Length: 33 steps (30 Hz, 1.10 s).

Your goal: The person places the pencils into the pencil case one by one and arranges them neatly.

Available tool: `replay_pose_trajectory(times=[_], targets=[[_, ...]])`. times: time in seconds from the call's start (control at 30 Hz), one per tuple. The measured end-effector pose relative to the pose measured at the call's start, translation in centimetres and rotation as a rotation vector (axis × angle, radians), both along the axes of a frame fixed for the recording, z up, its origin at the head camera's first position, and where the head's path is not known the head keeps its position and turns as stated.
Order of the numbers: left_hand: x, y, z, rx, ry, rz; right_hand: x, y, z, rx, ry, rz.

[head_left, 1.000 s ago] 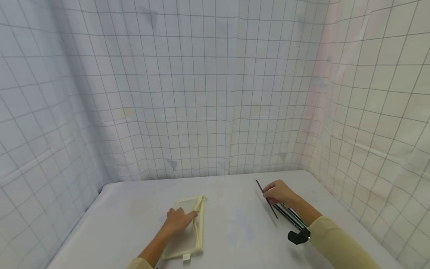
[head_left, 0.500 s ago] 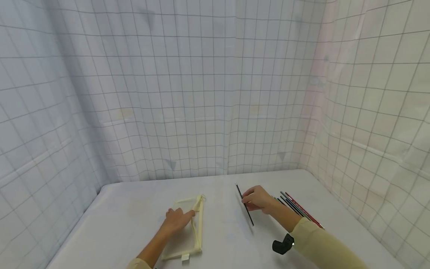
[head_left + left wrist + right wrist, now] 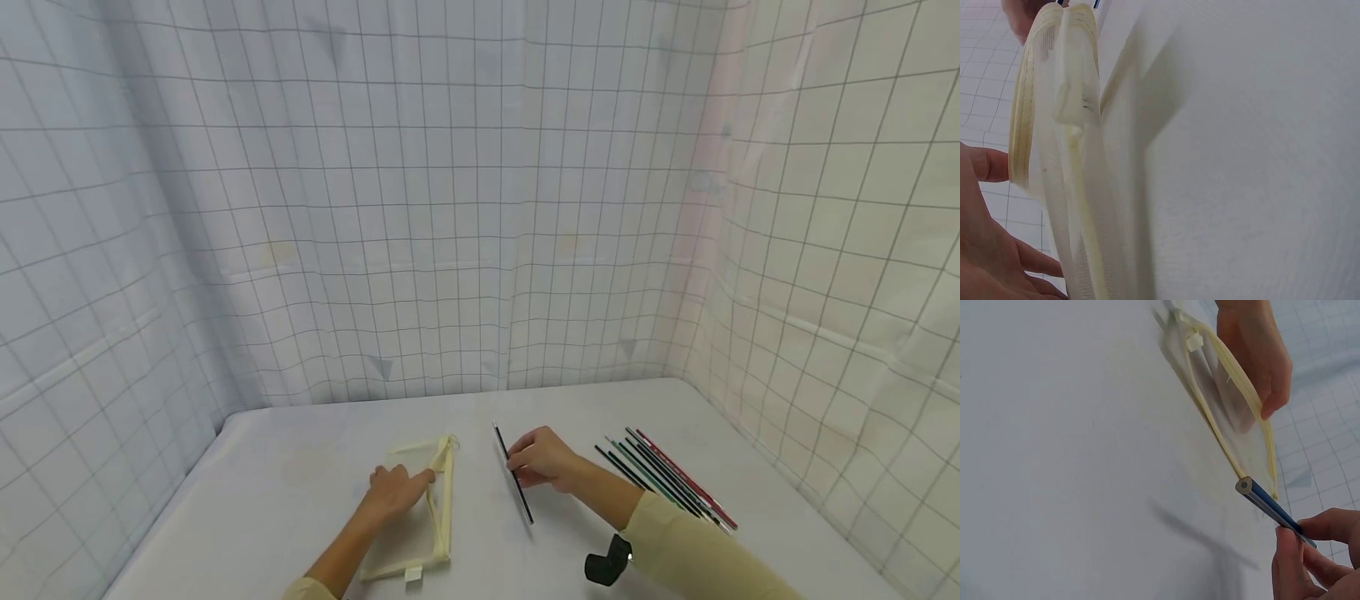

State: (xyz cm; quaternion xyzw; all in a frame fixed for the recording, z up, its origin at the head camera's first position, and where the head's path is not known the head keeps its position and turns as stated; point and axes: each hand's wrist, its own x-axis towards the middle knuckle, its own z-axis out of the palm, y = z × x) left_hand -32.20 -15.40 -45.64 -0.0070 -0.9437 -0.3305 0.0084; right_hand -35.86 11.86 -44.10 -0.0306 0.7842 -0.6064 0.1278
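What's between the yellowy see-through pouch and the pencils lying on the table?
The head view shows the right hand and forearm there, pinching one dark pencil over the white tabletop, between the pouch and the lying pencils.

The pouch (image 3: 401,533) has whitish, half-transparent sides and pale yellow edges; its small tag (image 3: 414,575) is white. The held pencil (image 3: 1266,503) looks blue from the right wrist, with a light brown end and a dark centre, but nearly black from the head. Among the other pencils (image 3: 663,475), one is red, some are greenish, and others are blackish. The sleeves (image 3: 697,550) are pale yellow. The wall cloth (image 3: 442,208) is white with thin dark grid lines and has faint pink and yellow patches.
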Motion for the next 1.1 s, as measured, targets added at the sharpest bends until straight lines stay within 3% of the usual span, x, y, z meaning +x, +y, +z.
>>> replay_pose_trajectory(times=[0.57, 1.1], targets=[[0.0, -0.1, 0.0, 0.009, -0.015, 0.003, 0.8, -4.6, -2.1, -0.043, -0.020, 0.082], [-0.2, 0.0, 0.2, -0.013, -0.009, 0.023, 0.5, -9.0, -2.2, -0.031, -0.059, 0.036]])
